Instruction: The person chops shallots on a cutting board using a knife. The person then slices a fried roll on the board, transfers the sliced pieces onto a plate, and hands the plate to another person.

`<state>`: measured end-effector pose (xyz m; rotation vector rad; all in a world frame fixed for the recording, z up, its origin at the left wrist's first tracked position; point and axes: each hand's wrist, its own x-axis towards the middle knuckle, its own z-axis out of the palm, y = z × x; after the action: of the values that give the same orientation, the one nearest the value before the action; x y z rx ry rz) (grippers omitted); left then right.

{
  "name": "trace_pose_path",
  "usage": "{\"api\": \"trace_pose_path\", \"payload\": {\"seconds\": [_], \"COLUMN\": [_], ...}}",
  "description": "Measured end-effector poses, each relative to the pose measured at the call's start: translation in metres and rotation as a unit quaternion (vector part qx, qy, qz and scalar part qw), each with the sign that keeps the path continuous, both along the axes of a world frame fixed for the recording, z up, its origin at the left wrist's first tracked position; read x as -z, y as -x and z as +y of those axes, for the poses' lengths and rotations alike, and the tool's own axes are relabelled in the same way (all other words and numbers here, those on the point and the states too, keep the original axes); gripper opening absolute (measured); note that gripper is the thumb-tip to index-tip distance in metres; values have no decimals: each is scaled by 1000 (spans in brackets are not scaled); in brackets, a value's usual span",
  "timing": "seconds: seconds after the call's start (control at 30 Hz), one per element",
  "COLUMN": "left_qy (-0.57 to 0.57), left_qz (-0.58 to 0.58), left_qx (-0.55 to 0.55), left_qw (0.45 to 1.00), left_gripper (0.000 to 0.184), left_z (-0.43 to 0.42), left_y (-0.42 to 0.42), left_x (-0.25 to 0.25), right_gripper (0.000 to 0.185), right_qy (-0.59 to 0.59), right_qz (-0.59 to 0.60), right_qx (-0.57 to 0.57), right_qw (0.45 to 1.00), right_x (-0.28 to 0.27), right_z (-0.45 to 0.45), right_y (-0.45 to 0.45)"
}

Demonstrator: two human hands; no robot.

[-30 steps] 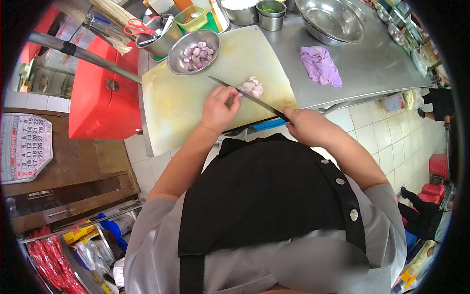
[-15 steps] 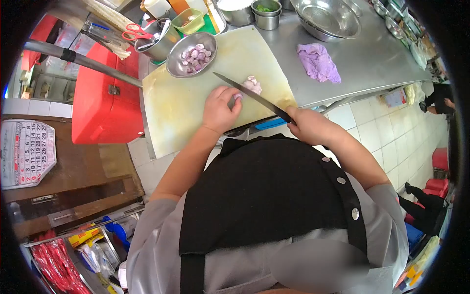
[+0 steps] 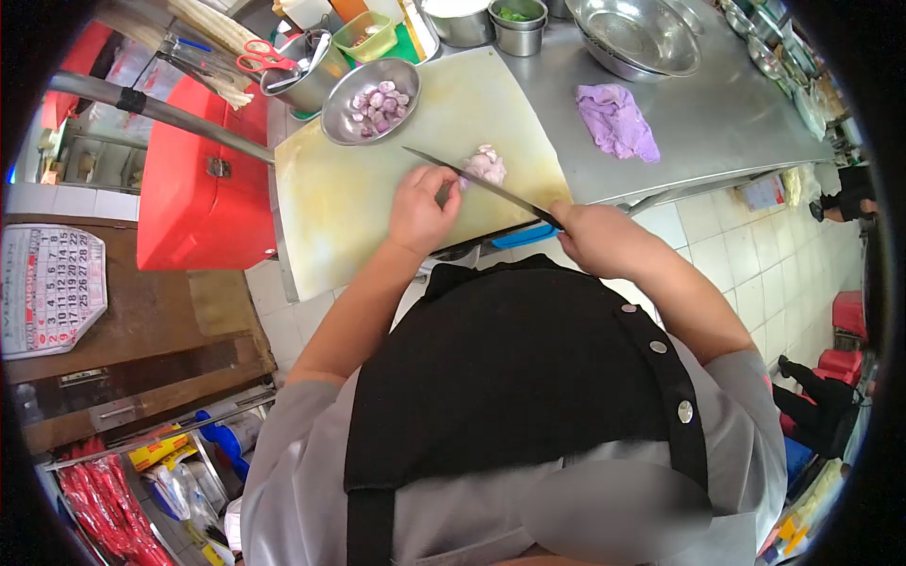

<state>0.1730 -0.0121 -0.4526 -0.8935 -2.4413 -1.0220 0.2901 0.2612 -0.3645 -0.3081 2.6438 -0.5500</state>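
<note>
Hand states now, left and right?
Left hand: fingers curled on a small purplish piece, mostly hidden.
Right hand: closed around the handle of the knife.

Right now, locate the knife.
In the head view, the knife is in the right hand, slanting between the left hand and the pale pile.

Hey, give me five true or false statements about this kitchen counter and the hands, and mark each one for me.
1. The right hand grips the knife. True.
2. The purple cloth lies on the cutting board. False: the purple cloth lies on the metal counter, beside the board.
3. A pale pile lies on the cutting board. True.
4. The left hand reaches into the metal bowl. False: the left hand is over the cutting board, its fingers at a small purple piece; the metal bowl stands apart from it.
5. The metal bowl is empty. False: it holds purple-and-white pieces.
</note>
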Motion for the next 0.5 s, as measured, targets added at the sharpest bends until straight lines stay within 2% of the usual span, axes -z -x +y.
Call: {"api": "trace_pose_path", "payload": {"seconds": [0.13,0.27,0.5], "left_qy": [-14,-5,4], "left_qz": [-29,-30,-2], "left_qx": [-8,-8,-1], "left_qw": [999,1000,1000], "left_gripper": [9,8,7], "left_z": [0,1,-1], "left_y": [-4,-4,0], "left_x": [0,-2,2], "right_gripper": [21,22,23], "right_qy": [18,-4,19], "right_qz": [19,-46,5], "right_qx": [-3,12,2], "right_qw": [1000,999,1000], "right_x": [-3,11,-3], "right_z": [7,-10,3], "right_y": [-11,6,-10]}}
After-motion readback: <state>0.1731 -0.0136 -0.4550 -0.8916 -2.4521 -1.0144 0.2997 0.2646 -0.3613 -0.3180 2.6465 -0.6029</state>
